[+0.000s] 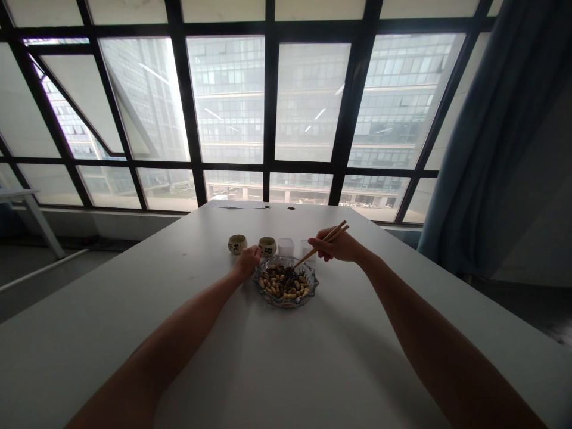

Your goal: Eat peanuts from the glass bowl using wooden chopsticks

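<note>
My right hand [334,244] is closed round a pair of wooden chopsticks [308,255]. Their tips reach down into a scalloped clear glass bowl [288,302]. Inside it lies a mix of peanuts in the shell [292,293] and dark pieces that look like seeds [283,275]. At the bowl's upper left rim, my left hand [247,263] is curled with its fingers closed on the glass. Just beyond that hand stands a small pale cup with dark characters [267,246], partly covered by the fingers. A similar cup [237,244] is to its left.
Two small translucent containers [285,246] stand behind the bowl, the right one partly behind the chopsticks and my right hand. All this is on a long white table [205,357]. Papers [236,204] lie at its far end, before tall windows. A blue curtain [473,143] hangs at right.
</note>
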The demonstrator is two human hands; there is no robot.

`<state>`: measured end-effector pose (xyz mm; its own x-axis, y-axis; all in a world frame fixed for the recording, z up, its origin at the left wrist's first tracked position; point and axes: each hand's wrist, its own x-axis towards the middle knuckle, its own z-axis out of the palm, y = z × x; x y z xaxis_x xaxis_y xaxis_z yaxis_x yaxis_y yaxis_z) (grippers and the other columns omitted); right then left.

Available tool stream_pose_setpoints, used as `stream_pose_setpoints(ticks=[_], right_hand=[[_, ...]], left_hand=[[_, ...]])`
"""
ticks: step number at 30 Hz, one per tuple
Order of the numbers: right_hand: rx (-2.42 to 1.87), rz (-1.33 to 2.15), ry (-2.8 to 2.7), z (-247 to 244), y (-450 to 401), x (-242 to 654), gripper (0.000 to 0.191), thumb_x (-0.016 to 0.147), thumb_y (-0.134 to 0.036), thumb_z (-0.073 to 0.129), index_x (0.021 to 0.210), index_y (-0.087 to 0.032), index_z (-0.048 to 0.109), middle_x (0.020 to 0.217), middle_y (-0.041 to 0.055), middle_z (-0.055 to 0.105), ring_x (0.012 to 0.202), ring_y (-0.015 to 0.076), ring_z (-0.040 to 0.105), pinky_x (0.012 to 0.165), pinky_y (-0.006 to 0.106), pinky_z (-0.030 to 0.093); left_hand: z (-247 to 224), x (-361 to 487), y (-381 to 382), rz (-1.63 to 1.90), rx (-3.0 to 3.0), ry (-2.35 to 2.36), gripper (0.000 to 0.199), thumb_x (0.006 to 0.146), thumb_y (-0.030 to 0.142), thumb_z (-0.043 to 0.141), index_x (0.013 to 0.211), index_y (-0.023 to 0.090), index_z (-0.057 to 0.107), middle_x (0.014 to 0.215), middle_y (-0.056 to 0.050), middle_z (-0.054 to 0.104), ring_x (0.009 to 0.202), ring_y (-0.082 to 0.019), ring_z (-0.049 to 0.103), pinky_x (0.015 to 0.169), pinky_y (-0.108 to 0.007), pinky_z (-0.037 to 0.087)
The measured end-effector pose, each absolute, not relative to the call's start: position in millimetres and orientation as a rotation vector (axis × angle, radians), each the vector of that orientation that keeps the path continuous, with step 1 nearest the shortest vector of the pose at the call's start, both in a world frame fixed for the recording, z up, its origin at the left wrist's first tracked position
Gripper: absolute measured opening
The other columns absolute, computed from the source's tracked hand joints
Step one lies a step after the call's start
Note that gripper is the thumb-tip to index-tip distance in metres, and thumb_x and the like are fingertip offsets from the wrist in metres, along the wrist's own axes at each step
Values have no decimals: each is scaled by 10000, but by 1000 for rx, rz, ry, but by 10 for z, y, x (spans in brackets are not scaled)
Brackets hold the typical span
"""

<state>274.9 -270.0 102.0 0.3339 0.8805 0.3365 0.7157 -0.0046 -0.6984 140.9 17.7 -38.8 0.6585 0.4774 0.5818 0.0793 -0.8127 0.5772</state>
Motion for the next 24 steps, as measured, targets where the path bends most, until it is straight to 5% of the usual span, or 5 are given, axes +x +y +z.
stream_pose_setpoints(ticks=[24], right_hand=[[-1637,315,-1273,1119,-2803,2816,564,720,-696,752,668,-139,682,552,66,689,425,134,627,386,210,487]], left_hand=[[-317,1399,118,785,2511,637,278,938,274,509,737,169,670,674,-40,628,653,-158,565,640,-268,352]])
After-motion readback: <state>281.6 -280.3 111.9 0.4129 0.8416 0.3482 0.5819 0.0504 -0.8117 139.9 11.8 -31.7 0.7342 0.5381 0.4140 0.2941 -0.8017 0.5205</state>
